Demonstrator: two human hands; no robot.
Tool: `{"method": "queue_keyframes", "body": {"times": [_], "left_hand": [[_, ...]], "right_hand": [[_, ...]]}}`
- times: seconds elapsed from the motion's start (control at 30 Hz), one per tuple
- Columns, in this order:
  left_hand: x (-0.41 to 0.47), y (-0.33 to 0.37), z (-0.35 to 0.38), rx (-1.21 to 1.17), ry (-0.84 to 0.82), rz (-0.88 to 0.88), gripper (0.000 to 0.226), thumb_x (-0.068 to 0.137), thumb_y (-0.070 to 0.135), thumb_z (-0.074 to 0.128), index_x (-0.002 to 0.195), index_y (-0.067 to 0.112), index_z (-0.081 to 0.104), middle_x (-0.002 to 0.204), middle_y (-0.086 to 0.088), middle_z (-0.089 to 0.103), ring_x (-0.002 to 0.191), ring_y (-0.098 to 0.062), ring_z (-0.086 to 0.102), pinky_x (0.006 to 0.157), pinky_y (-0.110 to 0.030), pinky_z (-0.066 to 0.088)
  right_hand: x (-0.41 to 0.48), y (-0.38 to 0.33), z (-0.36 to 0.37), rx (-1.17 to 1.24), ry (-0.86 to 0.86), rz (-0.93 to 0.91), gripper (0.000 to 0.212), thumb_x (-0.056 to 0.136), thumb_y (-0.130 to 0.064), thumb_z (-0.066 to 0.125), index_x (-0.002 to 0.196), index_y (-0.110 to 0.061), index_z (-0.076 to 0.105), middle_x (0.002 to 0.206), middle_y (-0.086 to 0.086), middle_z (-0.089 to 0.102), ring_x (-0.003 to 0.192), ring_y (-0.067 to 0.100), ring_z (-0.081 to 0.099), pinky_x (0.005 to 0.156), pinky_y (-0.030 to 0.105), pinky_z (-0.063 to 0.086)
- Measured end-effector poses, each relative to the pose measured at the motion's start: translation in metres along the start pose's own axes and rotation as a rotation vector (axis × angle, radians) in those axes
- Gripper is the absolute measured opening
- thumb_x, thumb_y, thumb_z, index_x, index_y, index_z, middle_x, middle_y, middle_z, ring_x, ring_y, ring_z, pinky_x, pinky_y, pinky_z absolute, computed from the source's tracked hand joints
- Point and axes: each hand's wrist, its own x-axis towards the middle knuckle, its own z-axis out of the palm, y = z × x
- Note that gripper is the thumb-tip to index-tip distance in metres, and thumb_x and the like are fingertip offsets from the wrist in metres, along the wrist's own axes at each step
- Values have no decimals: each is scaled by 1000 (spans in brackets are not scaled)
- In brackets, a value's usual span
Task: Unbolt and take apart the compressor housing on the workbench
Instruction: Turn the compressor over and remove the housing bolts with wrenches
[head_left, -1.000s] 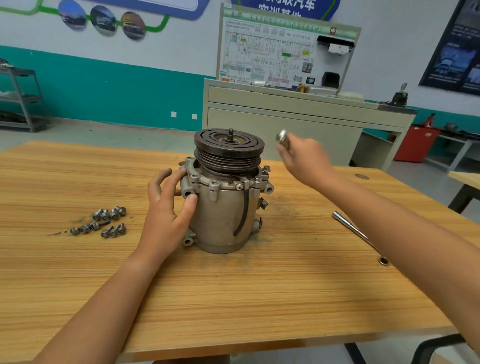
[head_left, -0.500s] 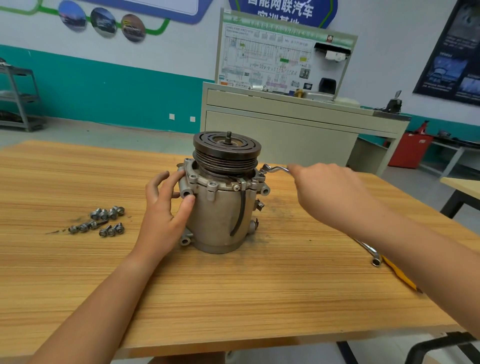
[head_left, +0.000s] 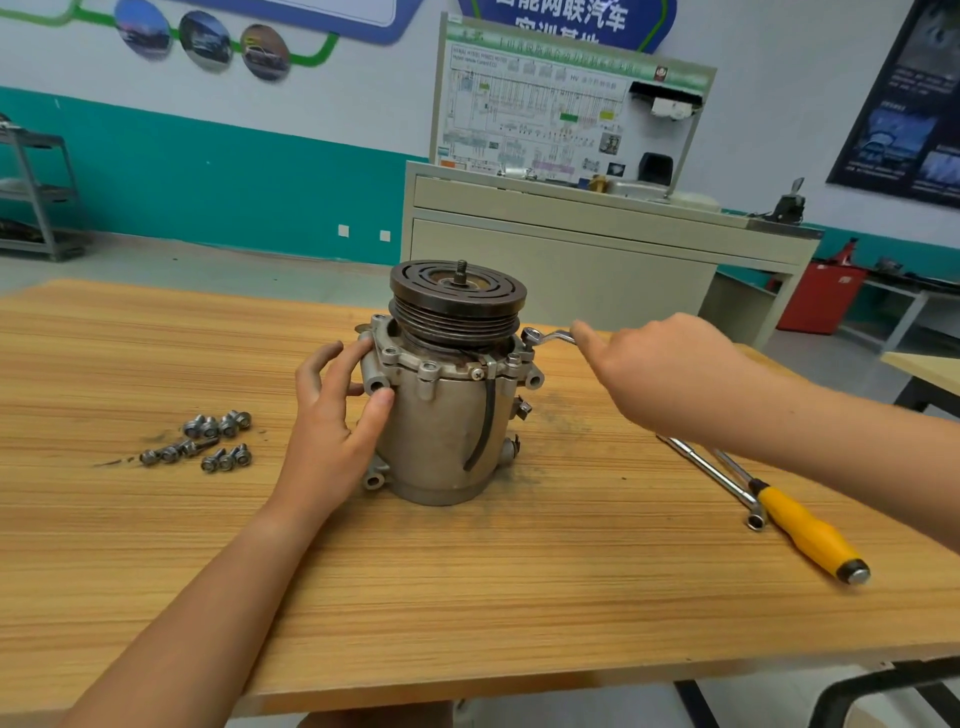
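The grey compressor housing (head_left: 447, 431) stands upright at the middle of the wooden workbench (head_left: 467, 597), its dark grooved pulley (head_left: 457, 304) on top. My left hand (head_left: 337, 410) presses against the housing's left side, thumb and fingers spread over the flange. My right hand (head_left: 660, 374) grips the handle of a ring wrench (head_left: 545, 336). The wrench's ring end sits on a bolt at the flange's right rear. Several bolts are still seated around the flange (head_left: 431, 366).
Several loose bolts (head_left: 208, 441) lie in a cluster on the bench to the left. A socket extension bar (head_left: 717, 483) and a yellow-handled screwdriver (head_left: 810, 535) lie on the right. A beige cabinet (head_left: 597, 244) stands behind the bench.
My right hand came down from above the pulley with the wrench and set its ring end on the right rear flange bolt. The left hand stayed on the housing.
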Motion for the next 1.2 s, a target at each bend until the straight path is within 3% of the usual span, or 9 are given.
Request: {"method": "queue_keyframes", "body": {"times": [0.17, 0.33, 0.43, 0.57, 0.67, 0.87, 0.93, 1.1, 1.2], "left_hand": [[1, -3, 0, 0, -8, 8, 43, 96, 27, 51, 135, 38, 37, 143, 1, 25, 102, 35, 30, 85, -17, 33], [1, -3, 1, 2, 6, 17, 48, 86, 41, 45, 133, 40, 36, 143, 4, 22, 104, 31, 30, 89, -21, 35], [0, 0, 1, -5, 23, -14, 48, 84, 44, 44, 131, 44, 35, 146, 3, 21, 110, 17, 38, 97, -32, 38], [-1, 3, -1, 11, 18, -39, 47, 84, 45, 44, 130, 45, 34, 148, 1, 20, 131, -19, 37, 104, -43, 39], [-1, 3, -1, 16, 17, -42, 48, 84, 46, 43, 130, 45, 34, 149, 1, 19, 133, -25, 35, 105, -45, 39], [0, 1, -1, 12, 14, -40, 43, 90, 47, 47, 131, 43, 33, 149, -2, 19, 133, -26, 35, 104, -44, 38], [0, 1, -1, 11, 16, -41, 44, 89, 49, 46, 131, 44, 33, 149, -1, 19, 127, -20, 39, 99, -38, 39], [-1, 3, -2, -27, 21, -44, 55, 77, 56, 43, 130, 44, 34, 140, 11, 20, 100, 24, 41, 78, -10, 36], [-1, 2, -2, -39, 22, -47, 58, 76, 56, 44, 131, 43, 35, 135, 16, 18, 99, 24, 42, 75, -8, 35]], "right_hand": [[23, 22, 24, 91, 133, 71, 34, 88, 1, 47, 119, -12, 47, 58, -3, 39, 44, 15, 37, 40, 23, 19], [48, -7, 62, 507, 616, 202, 23, 69, 21, 62, 82, 4, 68, 68, 15, 67, 56, 28, 64, 65, 45, 55], [67, -24, 61, 648, 677, 279, 22, 66, 22, 61, 75, 3, 66, 66, 12, 66, 54, 28, 59, 60, 34, 50], [61, -11, 57, 777, 508, 373, 24, 94, -4, 47, 112, -6, 62, 85, 13, 69, 72, 31, 60, 59, 34, 45], [32, -1, 46, 994, 500, 501, 33, 98, -15, 40, 131, -10, 45, 73, 10, 62, 58, 25, 55, 52, 37, 46], [-22, -6, 19, 601, 178, 393, 39, 97, -15, 37, 135, -19, 34, 55, -6, 35, 52, 22, 43, 46, 30, 33], [-21, -10, 10, 589, 97, 367, 37, 96, -14, 37, 132, -20, 34, 58, -6, 36, 52, 17, 39, 43, 28, 27], [-8, -21, -3, 535, 15, 314, 37, 93, -7, 39, 128, -17, 40, 60, -4, 33, 51, 14, 32, 41, 27, 21], [-1, -18, -15, 431, -48, 285, 34, 88, 0, 39, 118, -13, 48, 60, -3, 33, 53, 16, 35, 42, 26, 22]]}}
